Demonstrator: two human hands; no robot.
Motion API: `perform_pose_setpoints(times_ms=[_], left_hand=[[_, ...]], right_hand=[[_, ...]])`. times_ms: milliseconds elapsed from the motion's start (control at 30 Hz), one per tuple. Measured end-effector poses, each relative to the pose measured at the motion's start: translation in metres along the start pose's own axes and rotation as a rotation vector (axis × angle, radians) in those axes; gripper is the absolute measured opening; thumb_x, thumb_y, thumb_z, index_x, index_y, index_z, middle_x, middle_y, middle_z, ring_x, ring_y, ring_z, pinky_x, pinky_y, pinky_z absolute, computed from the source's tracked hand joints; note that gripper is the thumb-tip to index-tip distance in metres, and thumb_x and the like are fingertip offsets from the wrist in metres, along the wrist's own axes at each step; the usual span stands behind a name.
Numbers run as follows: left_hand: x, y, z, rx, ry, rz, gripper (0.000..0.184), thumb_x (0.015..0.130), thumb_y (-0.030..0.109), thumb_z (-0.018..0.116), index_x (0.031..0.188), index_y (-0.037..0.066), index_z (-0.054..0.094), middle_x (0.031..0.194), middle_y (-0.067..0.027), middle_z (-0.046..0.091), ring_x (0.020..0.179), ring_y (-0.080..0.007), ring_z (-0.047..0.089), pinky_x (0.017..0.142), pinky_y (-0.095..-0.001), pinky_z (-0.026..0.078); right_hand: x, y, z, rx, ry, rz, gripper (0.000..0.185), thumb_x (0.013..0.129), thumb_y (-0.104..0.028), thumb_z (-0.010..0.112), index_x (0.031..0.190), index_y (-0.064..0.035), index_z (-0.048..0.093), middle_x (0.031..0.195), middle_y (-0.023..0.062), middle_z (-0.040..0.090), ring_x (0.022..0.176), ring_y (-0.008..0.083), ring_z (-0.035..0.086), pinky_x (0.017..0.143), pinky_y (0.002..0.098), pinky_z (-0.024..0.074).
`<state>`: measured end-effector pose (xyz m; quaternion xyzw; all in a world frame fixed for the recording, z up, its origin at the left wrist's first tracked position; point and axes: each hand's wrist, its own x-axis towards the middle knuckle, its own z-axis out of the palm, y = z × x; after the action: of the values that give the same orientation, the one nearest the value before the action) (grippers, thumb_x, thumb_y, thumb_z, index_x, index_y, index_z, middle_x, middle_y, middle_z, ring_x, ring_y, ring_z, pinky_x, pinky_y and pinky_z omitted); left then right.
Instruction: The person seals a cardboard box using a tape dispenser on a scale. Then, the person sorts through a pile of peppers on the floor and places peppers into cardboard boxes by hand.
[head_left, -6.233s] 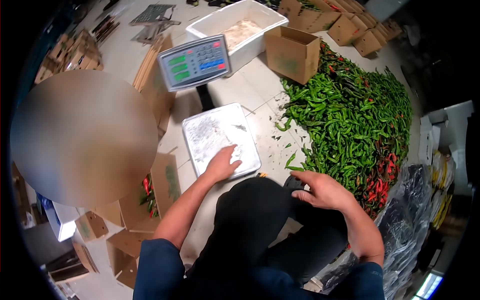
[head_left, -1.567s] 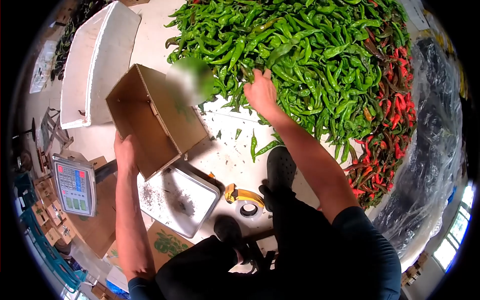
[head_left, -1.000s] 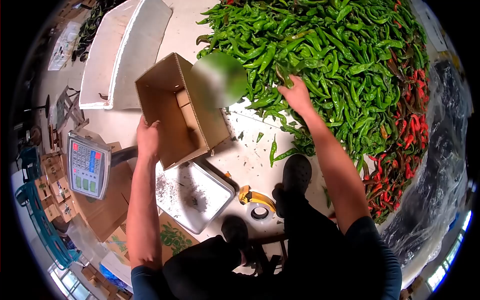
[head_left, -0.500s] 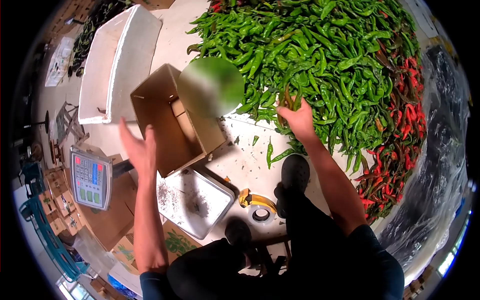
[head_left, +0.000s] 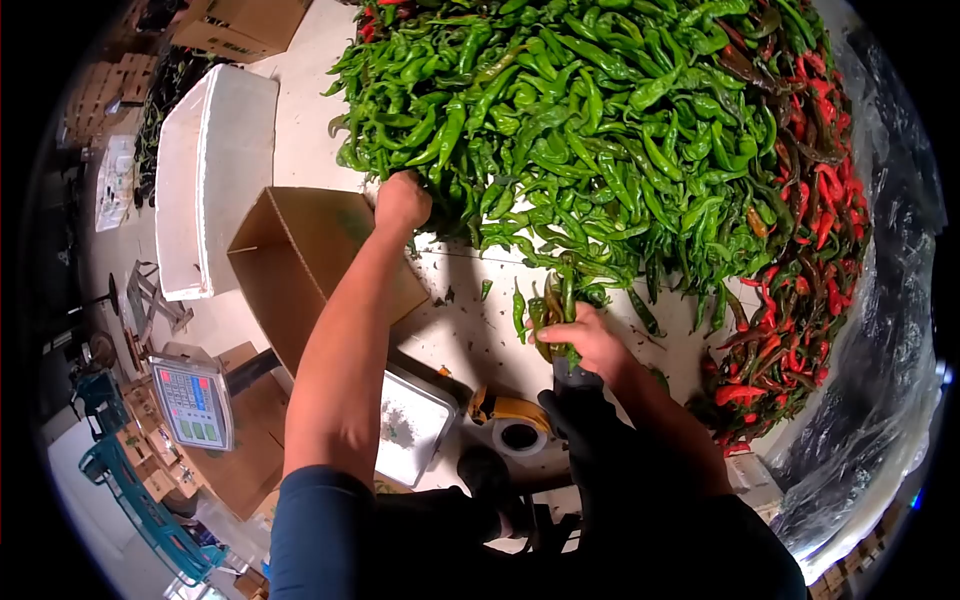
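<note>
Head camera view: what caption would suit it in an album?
Right hand holding several peppers, left hand at the edge of the pepper pile, near an open cardboard box.

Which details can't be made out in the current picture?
All in the head view:
Whatever the left hand touches: hidden behind that hand.
How many peppers the right hand holds: they overlap.
Part of the cardboard box's inside: behind the left forearm.
Scale display readings: too small.
Pepper pile's far end: cut off by the top edge.
</note>
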<state>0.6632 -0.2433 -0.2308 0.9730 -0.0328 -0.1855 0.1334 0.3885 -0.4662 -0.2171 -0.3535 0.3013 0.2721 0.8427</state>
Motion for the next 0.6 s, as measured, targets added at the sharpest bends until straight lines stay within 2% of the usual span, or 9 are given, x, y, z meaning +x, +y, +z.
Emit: perform_pose_setpoints(times_ms=[67, 200, 333, 367, 400, 433, 467, 500, 600], left_hand=[[0.002, -0.002, 0.013, -0.077, 0.113, -0.060, 0.025, 0.083, 0.013, 0.061, 0.103, 0.004, 0.072, 0.103, -0.0225, 0.072, 0.098, -0.0401, 0.069, 0.086, -0.0452, 0.055], [0.013, -0.023, 0.024, -0.231, 0.086, 0.072, 0.027, 0.084, 0.018, 0.067, 0.106, 0.004, 0.073, 0.099, -0.0224, 0.073, 0.093, -0.0397, 0.070, 0.081, -0.0434, 0.055], [-0.017, -0.009, 0.014, -0.308, 0.045, -0.085, 0.019, 0.083, 0.018, 0.066, 0.090, 0.002, 0.073, 0.085, -0.0213, 0.073, 0.085, -0.0362, 0.072, 0.076, -0.0420, 0.054], [-0.014, -0.041, 0.053, -0.536, 0.028, -0.112, 0.016, 0.078, 0.016, 0.069, 0.087, 0.003, 0.072, 0.085, -0.0198, 0.073, 0.084, -0.0336, 0.072, 0.073, -0.0421, 0.054], [-0.041, -0.018, 0.038, -0.606, -0.060, -0.246, 0.017, 0.074, 0.014, 0.073, 0.088, 0.005, 0.073, 0.087, -0.0179, 0.074, 0.084, -0.0314, 0.072, 0.072, -0.0417, 0.054], [-0.050, -0.024, 0.051, -0.675, -0.130, -0.345, 0.021, 0.070, 0.012, 0.076, 0.091, 0.007, 0.072, 0.093, -0.0168, 0.074, 0.090, -0.0303, 0.072, 0.078, -0.0405, 0.054], [-0.056, -0.039, 0.075, -0.463, -0.051, -0.323, 0.022, 0.074, 0.014, 0.072, 0.094, 0.007, 0.071, 0.099, -0.0187, 0.074, 0.097, -0.0325, 0.071, 0.086, -0.0406, 0.054], [-0.069, -0.020, 0.059, -0.306, -0.062, -0.406, 0.029, 0.077, 0.015, 0.068, 0.105, 0.006, 0.069, 0.105, -0.0211, 0.073, 0.105, -0.0358, 0.068, 0.092, -0.0415, 0.053], [-0.075, -0.007, 0.040, -0.251, 0.121, -0.463, 0.046, 0.079, 0.015, 0.063, 0.125, 0.007, 0.064, 0.112, -0.0228, 0.071, 0.107, -0.0388, 0.067, 0.093, -0.0433, 0.053]], right_hand=[[-0.005, 0.000, -0.005, -0.025, -0.014, 0.067, 0.042, 0.081, 0.006, 0.072, 0.122, 0.0043, 0.060, 0.108, 0.0146, 0.072, 0.094, 0.0225, 0.071, 0.085, 0.0342, 0.0558], [-0.003, 0.005, -0.013, -0.024, -0.001, 0.087, 0.052, 0.081, 0.005, 0.073, 0.130, 0.0034, 0.057, 0.110, 0.0144, 0.071, 0.097, 0.0221, 0.070, 0.089, 0.0342, 0.0548], [0.016, 0.004, -0.016, -0.108, -0.092, 0.072, 0.063, 0.079, 0.005, 0.074, 0.139, -0.0004, 0.053, 0.110, 0.0138, 0.072, 0.097, 0.0214, 0.069, 0.089, 0.0329, 0.0541], [0.022, 0.008, -0.018, -0.096, -0.100, 0.076, 0.060, 0.079, 0.004, 0.074, 0.135, 0.0009, 0.055, 0.107, 0.0132, 0.072, 0.096, 0.0213, 0.069, 0.087, 0.0330, 0.0545], [0.027, 0.011, -0.017, -0.111, -0.104, 0.065, 0.056, 0.078, 0.003, 0.075, 0.131, 0.0021, 0.058, 0.106, 0.0131, 0.072, 0.094, 0.0212, 0.070, 0.086, 0.0331, 0.0548], [0.030, 0.011, -0.014, -0.125, -0.106, 0.053, 0.052, 0.078, 0.002, 0.076, 0.127, 0.0034, 0.060, 0.105, 0.0130, 0.073, 0.092, 0.0210, 0.070, 0.085, 0.0332, 0.0552], [0.032, 0.010, -0.010, -0.140, -0.110, 0.046, 0.046, 0.078, 0.003, 0.074, 0.123, 0.0034, 0.061, 0.104, 0.0129, 0.073, 0.091, 0.0212, 0.070, 0.083, 0.0336, 0.0556], [0.031, 0.011, -0.006, -0.148, -0.105, 0.043, 0.041, 0.079, 0.004, 0.072, 0.118, 0.0034, 0.063, 0.103, 0.0128, 0.072, 0.090, 0.0214, 0.070, 0.081, 0.0339, 0.0560], [0.031, 0.017, -0.006, -0.147, -0.132, 0.027, 0.041, 0.078, 0.000, 0.076, 0.117, 0.0053, 0.064, 0.103, 0.0136, 0.073, 0.089, 0.0210, 0.070, 0.083, 0.0340, 0.0558]])
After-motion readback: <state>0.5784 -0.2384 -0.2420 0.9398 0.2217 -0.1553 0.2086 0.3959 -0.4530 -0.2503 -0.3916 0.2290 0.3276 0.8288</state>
